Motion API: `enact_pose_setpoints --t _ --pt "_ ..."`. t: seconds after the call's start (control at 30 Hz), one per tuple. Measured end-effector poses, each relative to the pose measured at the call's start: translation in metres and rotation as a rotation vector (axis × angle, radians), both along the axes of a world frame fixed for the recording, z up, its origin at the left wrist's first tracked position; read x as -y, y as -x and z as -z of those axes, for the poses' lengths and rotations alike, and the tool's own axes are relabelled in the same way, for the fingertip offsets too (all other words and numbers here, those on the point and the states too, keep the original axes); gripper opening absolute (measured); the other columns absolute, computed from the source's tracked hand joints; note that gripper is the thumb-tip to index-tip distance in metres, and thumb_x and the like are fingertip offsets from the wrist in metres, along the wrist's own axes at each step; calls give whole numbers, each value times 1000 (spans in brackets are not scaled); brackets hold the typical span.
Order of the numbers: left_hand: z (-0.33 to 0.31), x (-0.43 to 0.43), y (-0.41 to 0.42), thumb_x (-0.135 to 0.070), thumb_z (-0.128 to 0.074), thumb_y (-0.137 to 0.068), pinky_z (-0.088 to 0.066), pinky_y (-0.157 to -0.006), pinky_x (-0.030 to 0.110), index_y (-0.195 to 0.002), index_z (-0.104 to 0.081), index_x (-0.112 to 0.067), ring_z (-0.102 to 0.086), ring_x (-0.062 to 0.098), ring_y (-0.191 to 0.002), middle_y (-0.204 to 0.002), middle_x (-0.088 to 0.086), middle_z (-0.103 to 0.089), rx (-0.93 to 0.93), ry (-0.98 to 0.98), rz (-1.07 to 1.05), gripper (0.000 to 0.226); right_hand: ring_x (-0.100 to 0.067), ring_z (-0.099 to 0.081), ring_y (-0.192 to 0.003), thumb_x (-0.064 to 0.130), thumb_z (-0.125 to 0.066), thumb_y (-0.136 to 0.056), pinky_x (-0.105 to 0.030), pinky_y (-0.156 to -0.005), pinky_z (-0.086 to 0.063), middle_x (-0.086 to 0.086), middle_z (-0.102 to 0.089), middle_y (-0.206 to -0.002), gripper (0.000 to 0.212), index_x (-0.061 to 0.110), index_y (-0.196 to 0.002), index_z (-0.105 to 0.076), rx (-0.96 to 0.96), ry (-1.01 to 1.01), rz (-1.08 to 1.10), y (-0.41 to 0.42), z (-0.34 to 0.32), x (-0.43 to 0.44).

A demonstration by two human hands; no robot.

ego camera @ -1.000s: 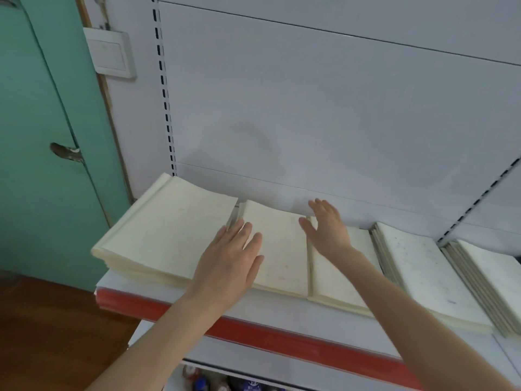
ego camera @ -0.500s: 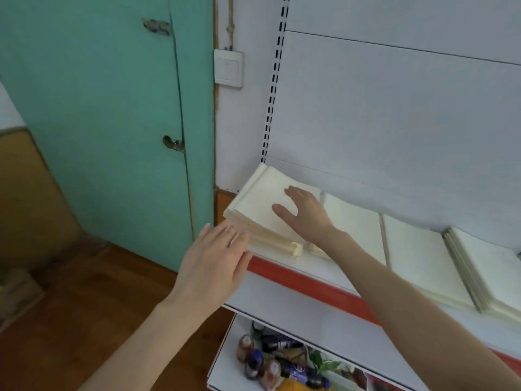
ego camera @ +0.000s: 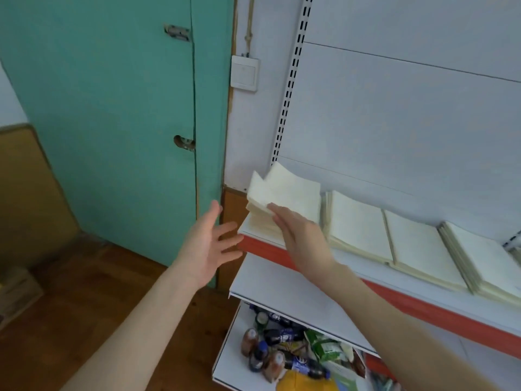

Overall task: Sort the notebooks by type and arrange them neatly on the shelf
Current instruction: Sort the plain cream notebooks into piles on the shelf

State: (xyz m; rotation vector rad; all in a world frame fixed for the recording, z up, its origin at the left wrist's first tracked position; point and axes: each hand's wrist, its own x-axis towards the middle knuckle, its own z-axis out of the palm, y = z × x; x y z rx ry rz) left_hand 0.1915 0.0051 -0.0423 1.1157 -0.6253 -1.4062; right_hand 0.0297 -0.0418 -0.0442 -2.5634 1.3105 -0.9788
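1. The right hand (ego camera: 301, 235) is on the leftmost stack of notebooks (ego camera: 284, 193), at the far left end of the shelf (ego camera: 282, 275). The thumb sits on top and the fingers (ego camera: 277, 222) look tucked in at the front edge, so it's a narrow pinch on the top few.
2. Those top notebooks are tipped up and fanned out, while the lower part of the stack lies flat on the shelf.
3. The left hand (ego camera: 208, 244) is wide open with its fingers spread. It's in the air just left of the shelf end and touches nothing.
4. The other notebook stacks (ego camera: 420, 249) lie flat in a row to the right.
5. Bottles and packets (ego camera: 282, 351) sit on the shelf below, and there's a green door (ego camera: 112, 108) to the left.
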Motion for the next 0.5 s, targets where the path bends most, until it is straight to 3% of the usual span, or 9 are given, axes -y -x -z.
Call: enact_pose_setpoints --t 0.03,0.07,0.13,0.2,0.27,0.33,0.43,0.5 --pt "-2 6 -4 -53 -36 -93 -45 -90 51 -137 -37 -18 -59 35 -107 -127 17 -56 -241 -26 37 56 -25 -66 -98 14 -43 -96 -28 -79 -51 -11 -67 -112 30 6 -121 -59 -44 59 -89 -5 0 -16" --pt "-4 10 -7 -53 -35 -94 -48 -83 49 -131 -43 -13 -64 35 -98 -118 19 -62 -354 -38 62 55 -26 -68 -94 14 -45 -92 -30 -76 -54 -12 -69 -108 31 5 -115 -63 -104 92 -180 -7 8 -26" --pt "-5 14 -9 -37 -38 -97 -49 -70 41 -122 -53 -11 -67 31 -83 -105 18 -67 -204 -49 71 40 -25 -63 -106 22 -45 -90 -28 -93 -48 -11 -66 -115 35 6 -115 -64 -228 87 -371 -9 21 -35" --pt "0 17 -13 -15 -43 -96 -49 -66 38 -126 -50 -18 -63 30 -84 -102 13 -65 49 -60 23 31 -9 -49 -121 29 -43 -96 -14 -107 -30 -3 -57 -129 38 9 -124 -58 -145 -107 -464 -5 11 -29" --pt "6 16 -24 -8 -47 -92 -50 -68 39 -124 -49 -28 -61 32 -89 -104 10 -63 130 -51 23 38 3 -42 -121 24 -43 -97 -6 -105 -26 6 -52 -130 36 11 -127 -56 28 -274 -386 3 1 -10" --pt "6 13 -32 -6 -47 -91 -50 -75 43 -120 -51 -29 -61 33 -91 -104 9 -63 119 -5 2 38 -8 -46 -125 21 -45 -97 -12 -104 -28 2 -53 -133 34 10 -127 -55 128 -255 -164 15 -1 30" --pt "7 9 -43 -7 -53 -87 -49 -82 47 -108 -56 -32 -62 31 -93 -104 6 -65 81 84 -45 33 -18 -26 -140 33 -44 -97 -23 -111 -17 -4 -30 -151 51 12 -142 -35 -152 -311 86 27 7 82" --pt "7 6 -50 -11 -62 -74 -51 -76 46 -108 -57 -34 -64 29 -93 -104 5 -66 76 135 -56 41 -17 -13 -144 44 -41 -95 -32 -115 -12 -3 -15 -156 63 14 -147 -20 -370 -372 143 30 21 100"
